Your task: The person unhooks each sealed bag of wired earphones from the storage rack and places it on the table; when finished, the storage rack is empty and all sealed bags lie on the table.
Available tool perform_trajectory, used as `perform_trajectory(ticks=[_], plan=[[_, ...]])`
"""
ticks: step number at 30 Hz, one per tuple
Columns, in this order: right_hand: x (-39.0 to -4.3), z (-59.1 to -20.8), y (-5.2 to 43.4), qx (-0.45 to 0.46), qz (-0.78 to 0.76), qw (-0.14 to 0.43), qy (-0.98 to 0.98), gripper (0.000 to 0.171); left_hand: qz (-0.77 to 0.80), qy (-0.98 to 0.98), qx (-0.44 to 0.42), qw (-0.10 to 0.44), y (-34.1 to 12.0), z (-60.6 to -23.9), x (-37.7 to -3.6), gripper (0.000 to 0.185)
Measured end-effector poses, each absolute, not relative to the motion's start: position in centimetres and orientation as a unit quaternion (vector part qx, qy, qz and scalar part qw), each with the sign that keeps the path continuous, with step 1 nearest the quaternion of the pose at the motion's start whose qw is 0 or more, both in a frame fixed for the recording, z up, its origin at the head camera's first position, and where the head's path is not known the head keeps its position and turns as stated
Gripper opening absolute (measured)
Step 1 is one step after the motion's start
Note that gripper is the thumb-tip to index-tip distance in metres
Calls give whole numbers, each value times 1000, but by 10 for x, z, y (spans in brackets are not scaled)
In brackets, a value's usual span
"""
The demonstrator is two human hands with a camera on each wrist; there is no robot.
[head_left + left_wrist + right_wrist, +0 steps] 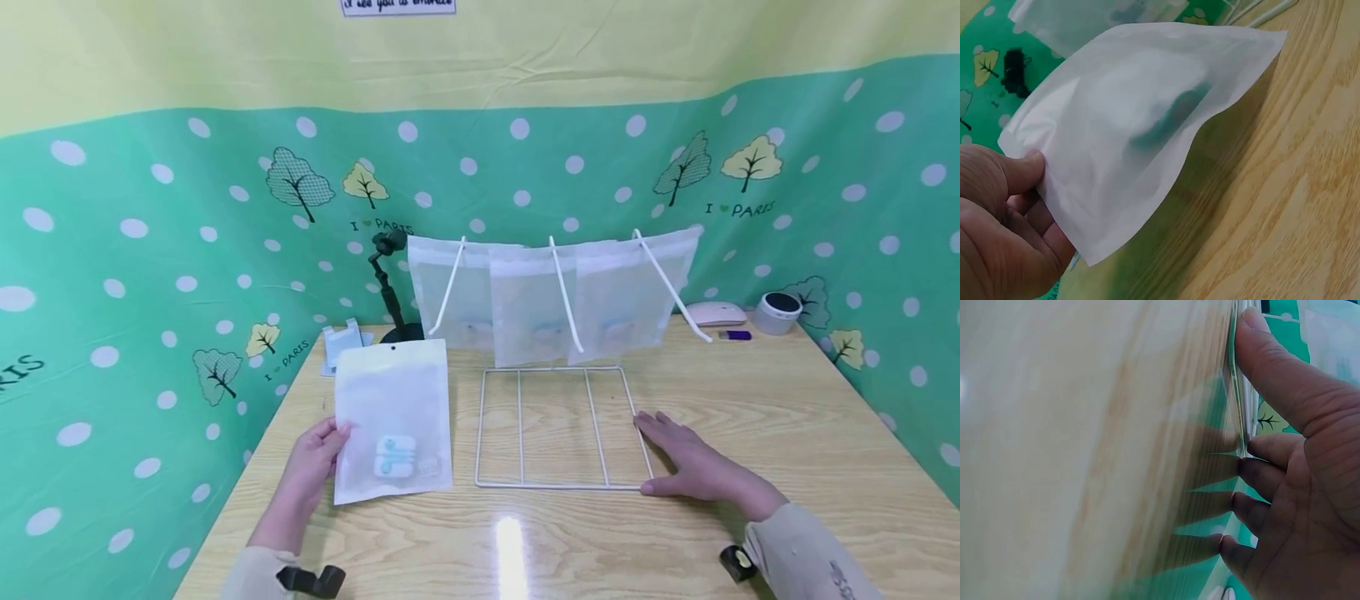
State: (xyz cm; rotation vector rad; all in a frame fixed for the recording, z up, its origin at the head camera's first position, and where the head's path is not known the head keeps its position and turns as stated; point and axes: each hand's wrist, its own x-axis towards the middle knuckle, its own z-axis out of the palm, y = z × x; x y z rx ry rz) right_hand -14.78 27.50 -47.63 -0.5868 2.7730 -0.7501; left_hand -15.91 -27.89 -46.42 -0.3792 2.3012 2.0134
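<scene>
My left hand (317, 457) pinches the left edge of a frosted white pouch (390, 387) between thumb and fingers. A white and teal earphone set (395, 457) shows through its lower part. In the left wrist view the pouch (1116, 125) tilts over the table. My right hand (693, 467) rests on the table with fingers spread, fingertips at the right side of a white wire display rack (562, 487). In the right wrist view its fingers (1263, 515) are extended against the tabletop. More frosted pouches (532, 300) hang from the rack's three prongs.
Behind the pouch stand a black adjustable stand (390, 292) and a pale blue holder (342, 340). A white mouse (715, 313), a small purple object (734, 335) and a white round device (777, 312) lie at the back right. A patterned green cloth (517, 183) hangs behind the wooden table (420, 550).
</scene>
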Motion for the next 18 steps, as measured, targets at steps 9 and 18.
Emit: perform_trajectory(ticks=[9, 18], plan=[[-150, -477, 276, -195, -255, 114, 940, 103, 545, 826, -131, 60, -259, -479, -175, 29], [-150, -475, 275, -201, -260, 112, 938, 103, 456, 879, -132, 40, -243, -485, -188, 24]])
